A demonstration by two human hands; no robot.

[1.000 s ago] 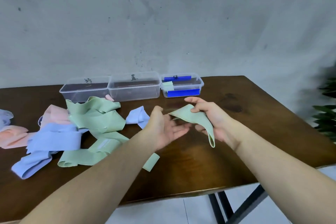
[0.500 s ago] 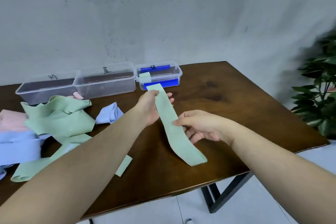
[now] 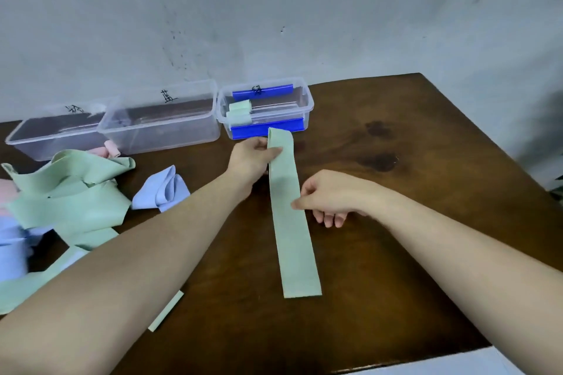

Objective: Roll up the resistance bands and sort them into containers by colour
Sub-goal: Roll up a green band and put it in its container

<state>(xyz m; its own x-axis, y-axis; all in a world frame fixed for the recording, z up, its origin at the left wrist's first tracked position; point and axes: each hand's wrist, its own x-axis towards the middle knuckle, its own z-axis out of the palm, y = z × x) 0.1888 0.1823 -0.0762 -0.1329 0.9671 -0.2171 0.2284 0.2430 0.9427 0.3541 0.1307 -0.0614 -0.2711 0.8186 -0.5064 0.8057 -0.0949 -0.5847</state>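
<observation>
Loose pile: a heap of unrolled pale green, light blue and pink elastic bands (image 3: 70,201) is lying at the table's left, seemingly waiting its turn.
Clear tubs: two transparent plastic containers with handwritten marks (image 3: 158,122) are sitting side by side at the back, holding no rolls that I can make out.
Blue-clipped tub: the third clear container with blue latches (image 3: 300,100) is holding pale green rolled bands (image 3: 239,114), so green probably belongs there.
Left hand: the left hand (image 3: 253,158) is pinching the far end of the band, apparently anchoring it.
Band in work: a long flat pale green resistance band (image 3: 292,222) is lying straight on the dark brown wooden table (image 3: 411,176), running from the blue-clipped tub towards the near edge, likely smoothed for rolling.
Right hand: the right hand (image 3: 332,196) is pinching the band's right edge midway, fingers curled.
</observation>
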